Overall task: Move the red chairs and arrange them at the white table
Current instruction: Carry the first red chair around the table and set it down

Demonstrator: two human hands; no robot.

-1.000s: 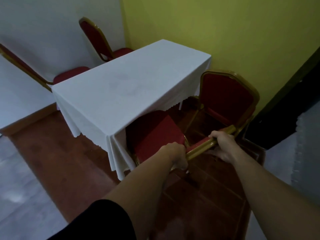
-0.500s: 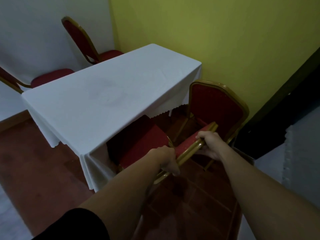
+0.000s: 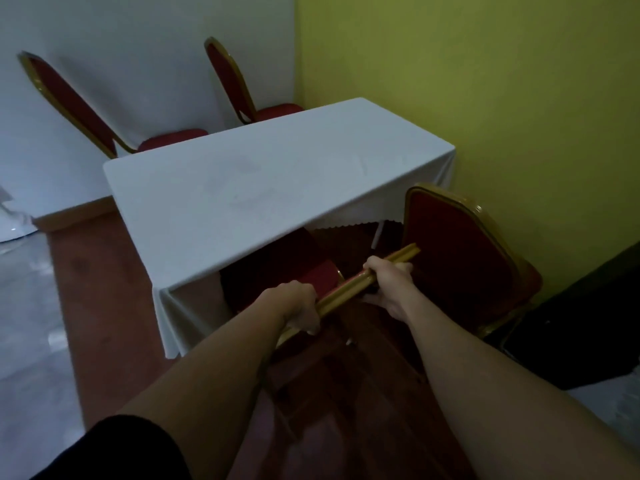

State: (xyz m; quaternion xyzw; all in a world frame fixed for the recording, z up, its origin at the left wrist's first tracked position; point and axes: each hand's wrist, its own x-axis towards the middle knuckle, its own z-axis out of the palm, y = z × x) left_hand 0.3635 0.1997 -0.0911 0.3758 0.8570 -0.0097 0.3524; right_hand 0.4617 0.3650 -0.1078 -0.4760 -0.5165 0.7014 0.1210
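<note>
Both hands grip the gold top rail of a red chair (image 3: 287, 271): left hand (image 3: 300, 306) and right hand (image 3: 389, 282) closed around it. Its seat is partly under the near edge of the white table (image 3: 277, 178). Another chair (image 3: 457, 251) stands just right; two more sit across. Likely step: pushing it in; next, square it and let go.

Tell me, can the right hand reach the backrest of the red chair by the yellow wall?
Probably yes: the right hand grips the held chair's gold frame beside that backrest, nothing between them.
</note>
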